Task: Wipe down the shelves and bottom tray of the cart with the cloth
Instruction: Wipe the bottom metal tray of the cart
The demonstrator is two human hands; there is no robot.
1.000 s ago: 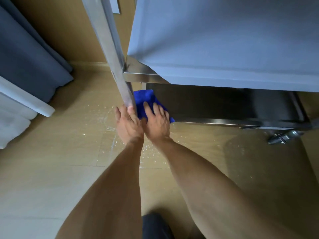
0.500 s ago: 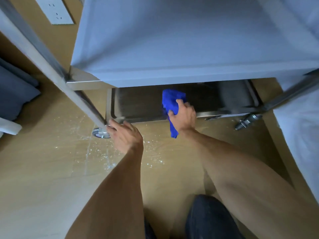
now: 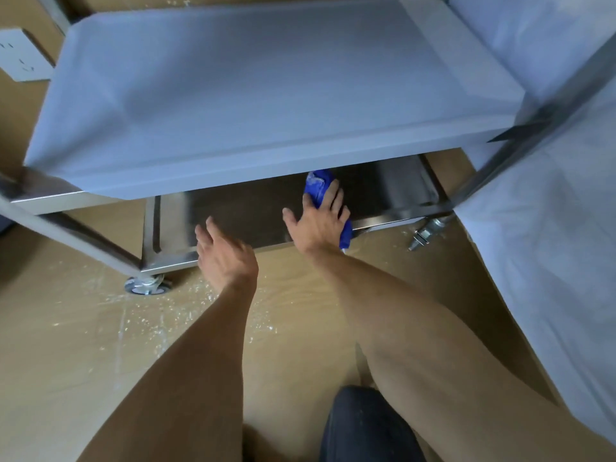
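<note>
Head view, looking down past both forearms at the lower part of a metal cart [image 3: 80, 225].

The right hand [image 3: 316, 225] lies over a blue cloth [image 3: 318, 186] on the bottom tray [image 3: 233, 208], toward the tray's right half. The fingers are spread and fairly straight on top of the cloth, pressing it down onto the dark steel; the thumb sticks out to the left, off the fabric. The cloth is bunched: one end pokes out beyond the fingertips, under the edge of the shelf above, and the other end hangs over the tray's near rim, just right of the wrist.

The left hand [image 3: 225, 255] is open and holds nothing. Its fingers are straight and loosely together, pointing far and left, with the hand over the tray's near rim. Whether it touches the rim I cannot tell.

The shelf [image 3: 260, 88] above the tray is pale blue-grey and fills the upper half of the view, hiding the far part of the tray. A slanted steel leg runs down at left to a caster wheel [image 3: 146, 284] on the tan floor [image 3: 66, 345], which is speckled with white flecks near the wheel. A second caster [image 3: 428, 232] shows at the tray's right end. White fabric [image 3: 546, 261] hangs along the right side. A white wall socket [image 3: 21, 56] sits at far left. A dark-clothed knee [image 3: 366, 425] is at the bottom edge.
</note>
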